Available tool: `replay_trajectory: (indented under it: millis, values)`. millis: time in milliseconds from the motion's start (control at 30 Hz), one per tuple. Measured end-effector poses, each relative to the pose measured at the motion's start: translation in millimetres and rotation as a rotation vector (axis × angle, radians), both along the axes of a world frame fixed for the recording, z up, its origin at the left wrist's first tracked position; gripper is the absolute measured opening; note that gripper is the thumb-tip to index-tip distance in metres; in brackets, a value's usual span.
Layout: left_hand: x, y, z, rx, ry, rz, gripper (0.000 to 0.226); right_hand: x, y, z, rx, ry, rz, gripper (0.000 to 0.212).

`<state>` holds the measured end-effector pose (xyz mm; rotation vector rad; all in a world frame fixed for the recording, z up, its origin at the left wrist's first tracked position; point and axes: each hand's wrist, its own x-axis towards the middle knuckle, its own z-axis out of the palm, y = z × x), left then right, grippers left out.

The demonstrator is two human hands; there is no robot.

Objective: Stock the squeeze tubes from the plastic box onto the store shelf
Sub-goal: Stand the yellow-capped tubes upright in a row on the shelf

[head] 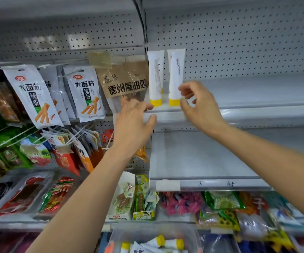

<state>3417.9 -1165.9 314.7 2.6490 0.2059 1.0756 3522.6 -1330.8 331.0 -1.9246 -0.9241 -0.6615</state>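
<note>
Hovering right hand point(200, 105) at 2nd squeeze tube point(175, 75), fingers loosely curled – pinching or just touching, can't tell; resting left hand point(134, 121), fingers relaxed, on shelf point(238, 114) lip. Needing it plumb on cap, snug beside 1st tube point(155, 75); more lying in plastic box point(193, 236) below.

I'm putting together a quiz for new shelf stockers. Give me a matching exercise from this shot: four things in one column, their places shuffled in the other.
Things:
1. standing squeeze tubes
2. plastic box
3. brown snack bag
4. left hand

Places:
A. at the bottom edge of the view
B. hanging just left of the tubes
C. cap-down on the upper shelf
D. resting on that shelf's front edge

Pairs: 1-C, 2-A, 3-B, 4-D
</note>
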Motion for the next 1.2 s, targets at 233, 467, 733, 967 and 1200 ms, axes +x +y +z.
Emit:
replay_trajectory:
  millis: [233,467,733,967,1200]
  values:
    - [-33,-2,-64,-0.089,0.106,-0.085,0.027,-48,-4,-78,-0.225,0.003,0.089,0.019]
    - [-66,11,-162,-0.143,0.413,-0.061,0.025,-73,9,-167,-0.494,0.219,0.162,0.018]
    - [-94,13,-318,-0.756,0.794,0.117,0.032,-71,20,-326,-0.814,0.658,0.324,0.014]
    - [-112,7,-455,-1.127,1.002,0.436,0.028,-86,10,-469,-1.139,0.876,0.34,0.024]
    - [-120,4,-525,-0.825,1.216,0.343,0.055,-102,50,-538,-1.273,0.633,0.317,0.04]
